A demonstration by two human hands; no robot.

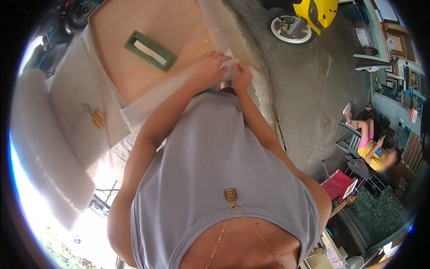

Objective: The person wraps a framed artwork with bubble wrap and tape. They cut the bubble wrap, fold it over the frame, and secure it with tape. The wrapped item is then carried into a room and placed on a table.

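Note:
A large flat tan panel (148, 18) lies in front of me, with clear plastic wrap (134, 112) folded over its near edge. My left hand (212, 67) rests on the wrap near the panel's near right corner, its fingers stretched out. Right beside it, my right hand (242, 75) is closed on the edge of the wrap, thumb and fingers pressed together. On the panel sits a green rectangular block (166, 62) with a pale strip in its middle. Thin yellow strips (197, 53) run slantwise across the panel.
Scissors (96, 117) with yellow handles lie on the covered surface at left, next to a thick roll of bubble wrap (45, 148). A yellow motorbike (316, 15) stands on the concrete floor (309, 103) at the far right. Another person (374, 152) sits on a chair at right.

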